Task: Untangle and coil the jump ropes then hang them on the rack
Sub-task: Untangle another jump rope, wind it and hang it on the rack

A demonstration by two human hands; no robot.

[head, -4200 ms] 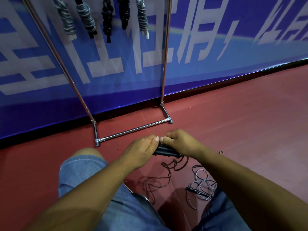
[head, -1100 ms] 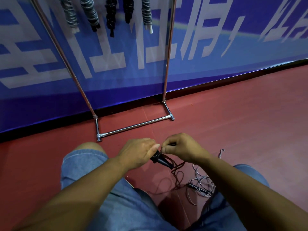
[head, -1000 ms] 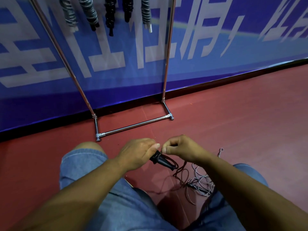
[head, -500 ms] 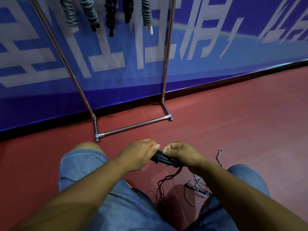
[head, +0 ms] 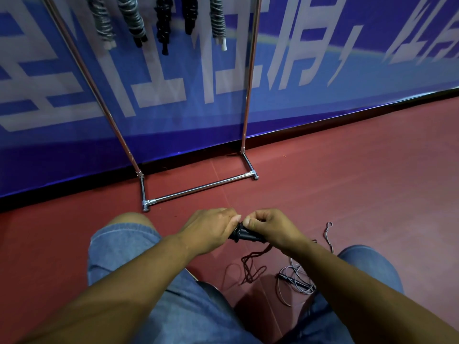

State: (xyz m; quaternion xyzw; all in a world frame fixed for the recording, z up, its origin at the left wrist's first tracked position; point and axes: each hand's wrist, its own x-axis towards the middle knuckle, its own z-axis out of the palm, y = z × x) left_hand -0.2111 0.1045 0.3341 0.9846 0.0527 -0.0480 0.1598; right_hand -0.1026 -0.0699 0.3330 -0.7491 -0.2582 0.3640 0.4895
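Note:
My left hand and my right hand meet in front of me over the black jump rope handles. The left hand grips the handles' end, and the right hand's fingers curl round them from above. The dark cord hangs from the handles to the red floor in a loose tangle. A grey jump rope lies tangled on the floor by my right knee. The chrome rack stands ahead against the wall, with several coiled ropes hanging from its top.
A blue banner with white characters covers the wall behind the rack. A small grey cord loop lies on the floor to the right. My knees in denim shorts frame the floor space below my hands.
My right hand has come back onto the handles after lifting cord away from them. The dark cord on the floor has shifted and lies in a smaller tangle.

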